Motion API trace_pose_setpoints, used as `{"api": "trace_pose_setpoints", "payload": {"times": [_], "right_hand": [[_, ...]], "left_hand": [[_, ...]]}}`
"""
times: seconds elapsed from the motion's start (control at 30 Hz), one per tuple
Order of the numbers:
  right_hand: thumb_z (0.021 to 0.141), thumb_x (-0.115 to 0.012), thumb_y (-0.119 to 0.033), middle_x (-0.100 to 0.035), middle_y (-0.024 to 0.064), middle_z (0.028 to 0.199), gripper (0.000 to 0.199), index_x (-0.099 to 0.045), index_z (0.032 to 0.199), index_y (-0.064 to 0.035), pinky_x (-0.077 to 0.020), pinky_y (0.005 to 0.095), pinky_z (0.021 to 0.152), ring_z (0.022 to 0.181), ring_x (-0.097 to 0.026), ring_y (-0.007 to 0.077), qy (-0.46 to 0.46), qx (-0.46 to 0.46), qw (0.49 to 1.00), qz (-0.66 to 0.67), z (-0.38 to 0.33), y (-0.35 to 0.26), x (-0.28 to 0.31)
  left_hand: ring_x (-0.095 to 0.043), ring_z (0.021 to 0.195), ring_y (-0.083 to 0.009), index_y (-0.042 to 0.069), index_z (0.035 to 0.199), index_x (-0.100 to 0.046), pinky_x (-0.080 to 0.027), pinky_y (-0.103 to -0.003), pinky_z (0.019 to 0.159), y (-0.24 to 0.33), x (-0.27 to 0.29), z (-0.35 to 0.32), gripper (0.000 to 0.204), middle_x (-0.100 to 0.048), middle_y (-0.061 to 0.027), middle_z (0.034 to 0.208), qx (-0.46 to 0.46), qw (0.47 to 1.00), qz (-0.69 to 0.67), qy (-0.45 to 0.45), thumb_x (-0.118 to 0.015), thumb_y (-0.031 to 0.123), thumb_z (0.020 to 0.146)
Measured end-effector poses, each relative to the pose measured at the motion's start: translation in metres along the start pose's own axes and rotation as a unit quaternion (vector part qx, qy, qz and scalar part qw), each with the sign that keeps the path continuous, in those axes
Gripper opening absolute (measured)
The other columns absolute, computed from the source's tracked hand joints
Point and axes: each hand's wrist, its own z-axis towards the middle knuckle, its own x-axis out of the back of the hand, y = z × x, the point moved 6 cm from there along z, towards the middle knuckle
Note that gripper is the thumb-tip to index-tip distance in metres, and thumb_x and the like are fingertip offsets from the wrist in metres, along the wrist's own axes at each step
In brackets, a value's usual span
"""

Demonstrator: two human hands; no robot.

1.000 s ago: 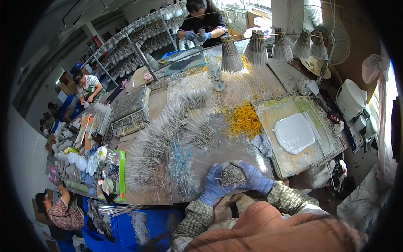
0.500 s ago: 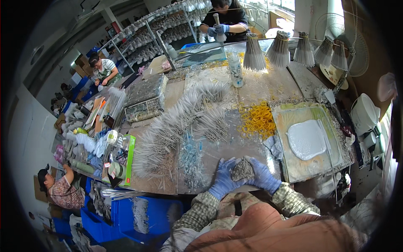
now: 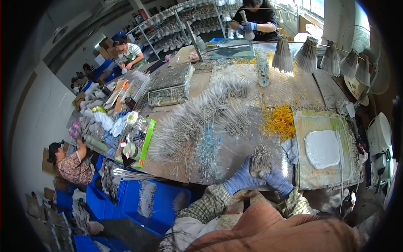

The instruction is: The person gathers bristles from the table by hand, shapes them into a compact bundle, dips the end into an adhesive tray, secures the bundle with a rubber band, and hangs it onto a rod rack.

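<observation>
My left hand (image 3: 243, 178) and my right hand (image 3: 278, 180), both in blue gloves, are closed around a bundle of thin grey rods (image 3: 261, 158) at the table's near edge. The rod tips point up and away from me; its lower part is hidden by the gloves. Beyond the bundle lies a small heap of loose thin rods (image 3: 235, 119), pale at one end and metallic grey at the other. Yellow rubber bands (image 3: 280, 122) are piled to its right. A crumpled grey-blue cloth (image 3: 290, 150) lies near my right hand.
On the right, a board (image 3: 308, 176) carries a pool of white paste (image 3: 322, 149). More rods (image 3: 180, 126) spread leftward. Bundles (image 3: 283, 54) hang from a wire overhead. A clear bottle (image 3: 262, 69) stands farther back. Blue bins (image 3: 155, 210) sit below left. Other people work beyond the table.
My view has swung left, so the scene sits farther right. The bundle has tipped from showing its end to showing its rods' length, with both hands still around it.
</observation>
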Motion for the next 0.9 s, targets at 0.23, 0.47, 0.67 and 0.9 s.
{"api": "trace_pose_setpoints", "payload": {"times": [0.23,0.47,0.67,0.9], "right_hand": [[0.087,-0.084,-0.02,-0.061,0.007,0.137,0.076,-0.045,0.149,-0.0026,-0.0488,0.0332,0.104,0.123,-0.057,0.0148,-0.001,0.009,0.979,-0.205,-0.005,-0.011,0.005],[0.087,-0.083,-0.019,-0.061,0.0054,0.137,0.073,-0.047,0.148,-0.0033,-0.0477,0.0331,0.104,0.123,-0.056,0.0148,0.032,-0.004,0.989,-0.145,0.001,-0.003,0.0],[0.084,-0.083,-0.015,-0.068,0.009,0.125,0.063,-0.055,0.139,-0.003,-0.0498,0.0331,0.1,0.114,-0.061,0.0152,0.106,0.007,0.954,-0.28,0.014,-0.004,0.011],[0.083,-0.071,-0.014,-0.073,0.0168,0.103,0.046,-0.061,0.127,-0.003,-0.0558,0.0409,0.086,0.094,-0.072,0.0296,0.161,0.002,0.774,-0.612,-0.002,-0.039,0.023]], "left_hand": [[-0.054,0.131,-0.0327,0.008,0.143,-0.049,-0.044,-0.04,0.111,0.012,0.011,-0.007,0.068,-0.055,-0.0132,0.139,-0.037,0.99,0.038,-0.127,-0.079,0.03,0.086],[-0.059,0.122,-0.0326,0.007,0.131,-0.061,-0.047,-0.041,0.107,-0.046,-0.006,-0.006,0.045,-0.06,-0.0138,0.131,-0.159,0.964,0.206,-0.053,-0.074,0.019,0.089],[-0.067,0.104,-0.0261,0.003,0.125,-0.062,-0.055,-0.037,0.091,-0.018,0.024,-0.014,0.045,-0.07,-0.0124,0.112,0.029,1.0,0.001,0.0,-0.077,0.017,0.085],[-0.069,0.094,-0.0237,0.0,0.13,-0.057,-0.057,-0.037,0.089,-0.023,0.069,-0.015,0.056,-0.07,-0.0153,0.111,0.098,0.987,0.127,-0.011,-0.078,0.01,0.078]]}}
